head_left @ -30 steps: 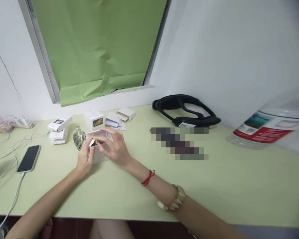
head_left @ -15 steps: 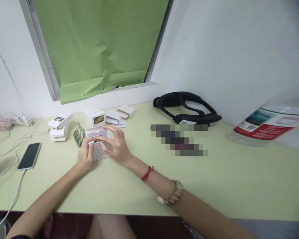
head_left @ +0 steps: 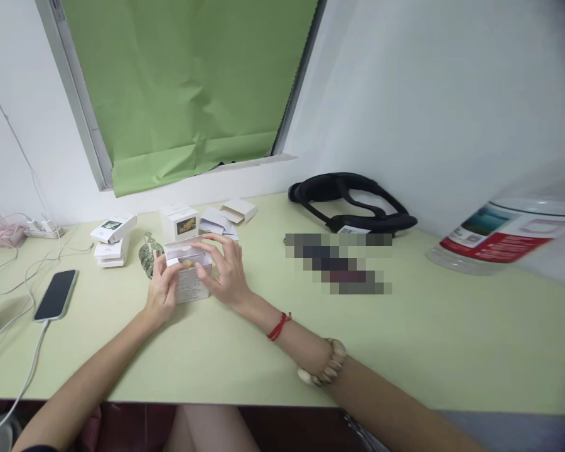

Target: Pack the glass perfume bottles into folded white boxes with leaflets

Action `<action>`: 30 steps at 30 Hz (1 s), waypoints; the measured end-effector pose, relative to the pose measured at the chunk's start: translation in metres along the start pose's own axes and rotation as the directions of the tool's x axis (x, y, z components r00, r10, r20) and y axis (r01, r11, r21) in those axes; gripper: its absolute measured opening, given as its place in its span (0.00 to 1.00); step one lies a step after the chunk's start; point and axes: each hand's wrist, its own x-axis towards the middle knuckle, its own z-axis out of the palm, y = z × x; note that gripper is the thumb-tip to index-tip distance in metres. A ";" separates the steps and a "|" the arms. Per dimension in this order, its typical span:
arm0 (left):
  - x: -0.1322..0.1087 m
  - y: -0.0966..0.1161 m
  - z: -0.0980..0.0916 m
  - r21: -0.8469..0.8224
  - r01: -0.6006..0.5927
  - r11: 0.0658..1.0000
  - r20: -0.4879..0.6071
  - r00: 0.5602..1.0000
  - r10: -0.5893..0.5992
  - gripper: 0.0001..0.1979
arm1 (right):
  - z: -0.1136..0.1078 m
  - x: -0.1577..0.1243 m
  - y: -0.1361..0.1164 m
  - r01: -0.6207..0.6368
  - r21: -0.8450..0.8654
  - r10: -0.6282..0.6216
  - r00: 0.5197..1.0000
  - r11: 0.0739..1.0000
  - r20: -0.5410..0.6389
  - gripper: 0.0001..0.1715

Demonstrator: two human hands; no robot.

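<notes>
A small white carton point(head_left: 191, 282) stands on the pale green table point(head_left: 311, 339), its top flap up and something gold showing inside. My left hand point(head_left: 161, 292) grips its left side, fingers curled round the edge. My right hand point(head_left: 223, 273) holds the right side, with fingertips pinched at the open top. Just behind the carton sits a clear glass bottle point(head_left: 147, 254), partly hidden by my left hand. More small white boxes point(head_left: 182, 221) stand further back.
A stack of white boxes point(head_left: 112, 238) and flat cartons point(head_left: 226, 220) lie near the window. A phone point(head_left: 55, 294) on a cable lies at the left. A black headset point(head_left: 353, 204) rests at the back. A large water bottle point(head_left: 513, 232) lies at the right.
Both hands stayed on the carton. The carton now stands more upright and its top has opened wider, with my right fingers moved to the top edge.
</notes>
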 end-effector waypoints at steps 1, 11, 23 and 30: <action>0.000 0.000 0.000 0.007 -0.003 1.000 0.001 1.000 0.003 0.14 | 0.000 0.000 0.000 -0.012 0.002 0.012 1.000 1.000 0.000 0.16; -0.005 -0.002 0.004 -0.001 0.105 0.994 0.023 0.994 -0.105 0.14 | 0.005 0.000 -0.002 -0.088 0.202 0.086 0.996 0.975 0.019 0.14; -0.010 -0.002 0.012 -0.107 0.298 0.949 -0.022 0.953 -0.302 0.16 | 0.006 0.002 -0.004 -0.256 0.345 0.268 0.963 0.903 0.013 0.10; -0.011 -0.003 0.013 -0.084 0.333 0.939 -0.019 0.942 -0.336 0.19 | 0.006 0.000 -0.005 -0.198 0.379 0.205 0.978 0.904 0.023 0.11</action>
